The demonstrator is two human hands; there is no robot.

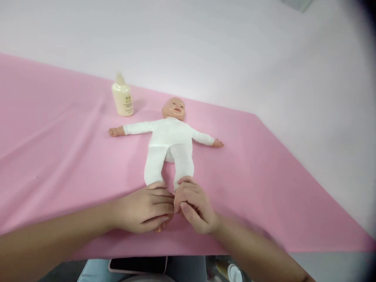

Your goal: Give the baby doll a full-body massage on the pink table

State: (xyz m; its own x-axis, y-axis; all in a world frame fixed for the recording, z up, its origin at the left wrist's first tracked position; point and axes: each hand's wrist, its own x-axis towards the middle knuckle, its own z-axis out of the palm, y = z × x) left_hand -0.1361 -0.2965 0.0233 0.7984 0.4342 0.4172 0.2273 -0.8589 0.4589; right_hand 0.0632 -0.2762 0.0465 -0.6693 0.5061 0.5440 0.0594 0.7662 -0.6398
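Note:
A baby doll (173, 133) with a bare head and a white cloth body lies on its back, arms spread wide and legs toward me. My left hand (149, 207) is closed over the doll's foot on the left, with the toes showing below my fingers. Around the other foot, my right hand (194, 203) is wrapped with its thumb bent in front; that foot is mostly hidden. Both hands are side by side, nearly touching. Beyond the doll's outstretched arm on the left stands a pale yellow lotion bottle (123, 100) with a pump top.
A pink cloth (249, 188) with some creases on its left covers part of the white table (293, 78). Below the near edge, a phone (138, 265) rests on my lap. A container with a white lid (234, 273) is below the table at the right.

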